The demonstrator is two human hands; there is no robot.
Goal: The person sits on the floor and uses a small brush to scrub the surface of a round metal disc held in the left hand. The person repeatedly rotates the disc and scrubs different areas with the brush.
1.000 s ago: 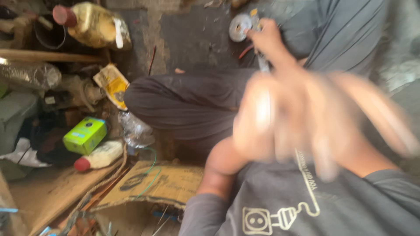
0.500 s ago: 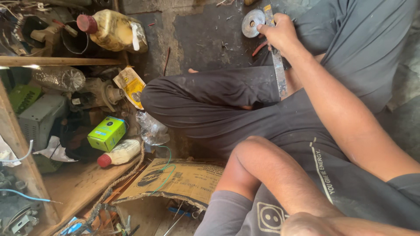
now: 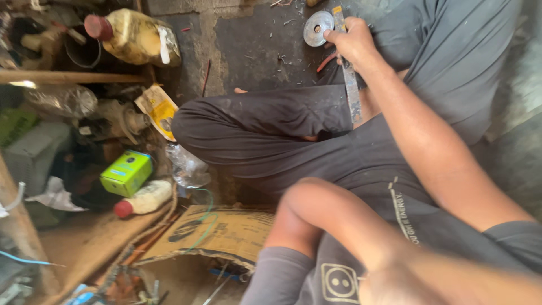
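Both hands belong to a person seated cross-legged on a dark, gritty floor point(image 3: 254, 45), seen from a head camera looking down.

One hand point(image 3: 353, 42), on an arm reaching away from the body, is at the top of the view. Which arm it is cannot be told for sure; it reads as the right. Its fingers are curled closed around a long, flat metal strip point(image 3: 351, 90), gripped near the far end. The strip runs from the hand back toward the person's dark trouser leg point(image 3: 259, 127) and rests against it. Just beside the hand, on the side away from the arm, lies a round metal disc point(image 3: 317, 27) with a centre hole, flat on the floor; the thumb tip nearly touches its rim.

The other hand point(image 3: 429, 282), probably the left, is very close to the lens at the bottom of the view and badly blurred, so I cannot tell whether it is open or holds anything.

The strip looks stiff, thin and fairly light, probably with hard edges, so a grip across its flat faces near an end seems soundest. The disc looks rigid and smooth, likely easiest lifted by its rim.

Well away from the strip, past the knee, sit a green box point(image 3: 127, 172), a white bottle with a red cap point(image 3: 144, 199), a large yellowish jug point(image 3: 135, 36) and torn cardboard point(image 3: 220, 231).
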